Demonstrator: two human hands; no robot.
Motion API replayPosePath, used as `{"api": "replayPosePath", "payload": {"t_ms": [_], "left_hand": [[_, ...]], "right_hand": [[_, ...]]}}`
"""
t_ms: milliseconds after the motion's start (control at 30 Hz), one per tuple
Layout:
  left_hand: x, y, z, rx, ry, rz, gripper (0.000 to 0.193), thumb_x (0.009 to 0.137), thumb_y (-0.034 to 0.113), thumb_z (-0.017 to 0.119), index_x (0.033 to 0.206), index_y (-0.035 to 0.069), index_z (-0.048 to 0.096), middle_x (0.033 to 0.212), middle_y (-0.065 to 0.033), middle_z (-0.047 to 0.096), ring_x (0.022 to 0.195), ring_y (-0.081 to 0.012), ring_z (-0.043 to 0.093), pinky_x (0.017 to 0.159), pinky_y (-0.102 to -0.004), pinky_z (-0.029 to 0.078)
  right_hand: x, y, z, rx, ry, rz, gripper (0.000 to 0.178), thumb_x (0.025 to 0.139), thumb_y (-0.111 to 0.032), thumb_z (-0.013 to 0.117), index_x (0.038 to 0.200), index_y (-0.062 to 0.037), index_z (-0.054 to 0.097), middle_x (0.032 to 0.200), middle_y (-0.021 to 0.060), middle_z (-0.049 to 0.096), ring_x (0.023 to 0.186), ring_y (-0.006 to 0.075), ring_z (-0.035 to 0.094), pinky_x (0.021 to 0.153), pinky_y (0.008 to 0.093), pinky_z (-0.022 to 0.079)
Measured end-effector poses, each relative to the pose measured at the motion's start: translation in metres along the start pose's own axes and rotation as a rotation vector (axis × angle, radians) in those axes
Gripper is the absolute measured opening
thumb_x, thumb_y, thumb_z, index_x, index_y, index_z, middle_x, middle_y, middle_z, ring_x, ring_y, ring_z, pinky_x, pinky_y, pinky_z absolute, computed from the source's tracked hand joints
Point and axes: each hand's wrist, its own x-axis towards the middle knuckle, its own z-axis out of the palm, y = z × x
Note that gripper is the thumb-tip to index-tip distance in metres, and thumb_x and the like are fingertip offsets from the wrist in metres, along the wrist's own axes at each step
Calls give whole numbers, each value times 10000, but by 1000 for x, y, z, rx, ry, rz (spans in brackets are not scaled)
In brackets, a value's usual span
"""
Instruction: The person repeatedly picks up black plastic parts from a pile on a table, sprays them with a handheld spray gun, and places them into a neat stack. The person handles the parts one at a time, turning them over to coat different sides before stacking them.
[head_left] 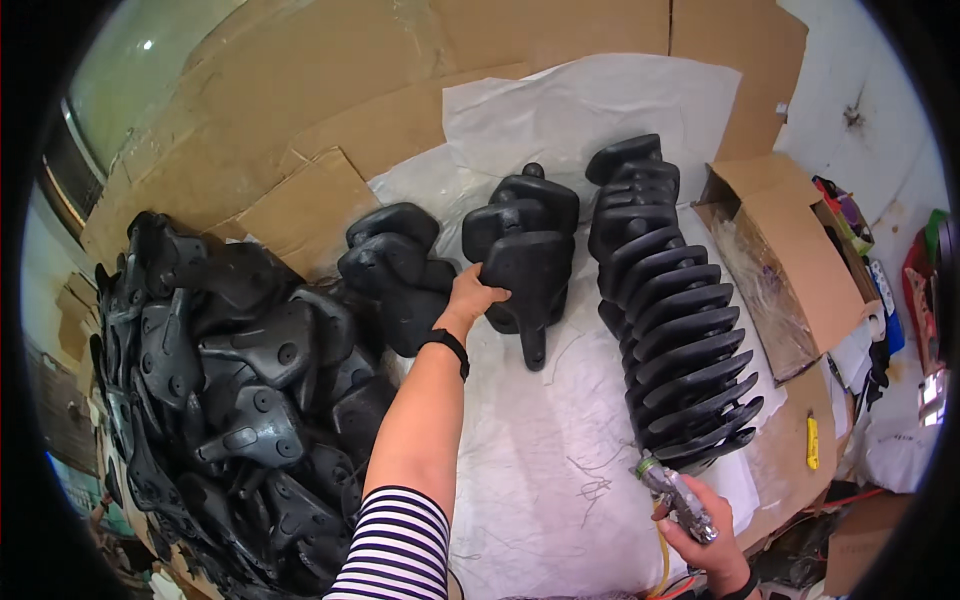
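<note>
Near edge, lower right: right hand [700, 535] closed around a metallic hand tool [690, 505] with a green ring at its nozzle end, which points up and left; a yellow hose [661, 560] runs below it. Mid-field, centre: left hand [472, 303] grasping the left edge of a black paddle-shaped part [528, 275], thumb on its face, other fingers partly hidden; the part's narrow stem points toward the wearer, and it lies frontmost in a central cluster of similar pieces. Left: large loose heap [250, 400] of like parts. Between heap and cluster, a smaller stack [395, 270]. Right: long overlapping row [680, 320] on a white sheet [530, 470]; yellow cutter [812, 443] beyond its right side. Farther right, open cardboard box [790, 260]; at back, upright cardboard panels [350, 70].
</note>
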Motion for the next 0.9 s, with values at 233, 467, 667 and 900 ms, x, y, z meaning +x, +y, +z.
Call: {"api": "replayPosePath", "payload": {"t_ms": [233, 467, 667, 900], "left_hand": [[-27, -20, 13, -248, 34, 47, 501, 654, 20, 774, 1111, -58, 583, 1024, -124, 652, 960, -227, 619, 897, -324, 467], [-110, 2, -44, -688, 263, 120, 428, 641, -47, 724, 1052, -34, 605, 1002, -94, 656, 879, -215, 640, 826, -323, 505], [-109, 10, -103, -897, 296, 141, 430, 655, -75, 657, 1081, -35, 609, 1024, -117, 659, 964, -273, 634, 910, -378, 493], [-15, -18, -48, -1110, 8, 86, 396, 687, -24, 677, 1078, 16, 627, 1103, -98, 641, 1057, -289, 583, 1003, -417, 410]], "right_hand": [[-4, -5, 3, -8, -15, 26, 522, 760, -59, 714, 1238, 16, 517, 848, 84, 674, 760, 133, 649, 728, 272, 512], [18, -22, -7, -60, 90, -78, 505, 748, -39, 705, 1220, 16, 534, 834, 68, 660, 713, 112, 629, 688, 258, 501], [15, -34, -10, 72, 245, -271, 570, 749, -20, 677, 1275, 38, 464, 842, 131, 656, 733, 192, 669, 676, 303, 529], [16, 0, 4, -23, -5, 37, 473, 752, -56, 726, 1186, 20, 555, 820, 67, 672, 726, 113, 642, 692, 253, 508]]}}
